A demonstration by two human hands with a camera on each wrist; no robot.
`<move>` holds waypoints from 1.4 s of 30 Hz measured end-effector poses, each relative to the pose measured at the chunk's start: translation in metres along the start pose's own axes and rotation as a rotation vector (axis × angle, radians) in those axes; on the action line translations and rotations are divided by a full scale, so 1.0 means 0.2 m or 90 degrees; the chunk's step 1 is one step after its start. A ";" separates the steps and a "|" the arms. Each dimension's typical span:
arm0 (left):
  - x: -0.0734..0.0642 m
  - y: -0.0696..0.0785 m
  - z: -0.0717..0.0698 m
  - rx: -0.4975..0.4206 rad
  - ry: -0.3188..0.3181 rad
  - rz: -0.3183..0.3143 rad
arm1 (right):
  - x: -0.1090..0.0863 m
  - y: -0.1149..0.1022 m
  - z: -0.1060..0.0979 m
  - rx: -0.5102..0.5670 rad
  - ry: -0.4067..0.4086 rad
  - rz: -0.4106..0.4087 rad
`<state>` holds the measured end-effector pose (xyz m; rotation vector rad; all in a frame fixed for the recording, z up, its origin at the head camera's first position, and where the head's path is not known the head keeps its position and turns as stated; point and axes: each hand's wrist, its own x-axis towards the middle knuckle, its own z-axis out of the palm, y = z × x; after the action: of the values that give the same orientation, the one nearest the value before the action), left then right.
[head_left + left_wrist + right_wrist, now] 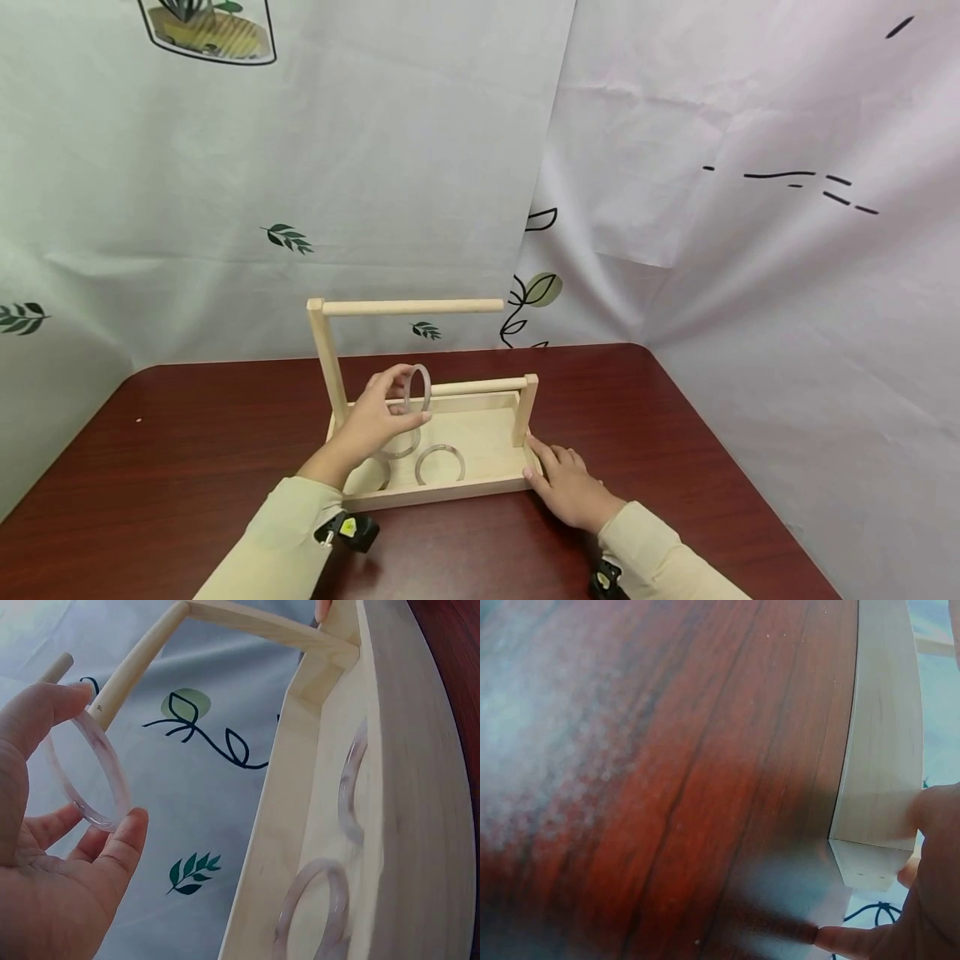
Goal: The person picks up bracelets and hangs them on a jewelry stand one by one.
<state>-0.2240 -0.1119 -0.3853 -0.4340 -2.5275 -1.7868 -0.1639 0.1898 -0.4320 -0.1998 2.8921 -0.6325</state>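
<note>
Ideally, the right hand (572,487), fingers loosely spread against the wooden tray (487,429) at lower centre, steadies it while the left hand (375,421), pinching a translucent bangle (111,765) above, squares that bangle to the lower dowel (480,386).

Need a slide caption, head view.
Left hand holds a bangle above a wooden tray; right hand touches the tray's corner.

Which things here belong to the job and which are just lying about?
In the job: pale wooden rectangular tray; its cylindrical wooden rods; translucent pinkish round ring, held up; similar rings inside.

Just around: dark red-brown wooden table; white printed cloth backdrop; tiny pale speck.
</note>
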 end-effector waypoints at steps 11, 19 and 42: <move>0.03 -0.01 0.07 -0.095 0.003 -0.072 | 0.00 0.00 0.00 -0.004 0.005 -0.001; 0.03 -0.01 0.11 -0.192 -0.007 -0.101 | 0.00 0.00 0.00 -0.008 0.009 -0.006; 0.07 0.00 0.26 -0.403 -0.017 -0.145 | 0.00 0.00 0.01 -0.008 0.010 -0.012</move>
<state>-0.2288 -0.0607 -0.4002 -0.1728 -2.0344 -2.6713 -0.1631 0.1894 -0.4335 -0.2241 2.9126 -0.6222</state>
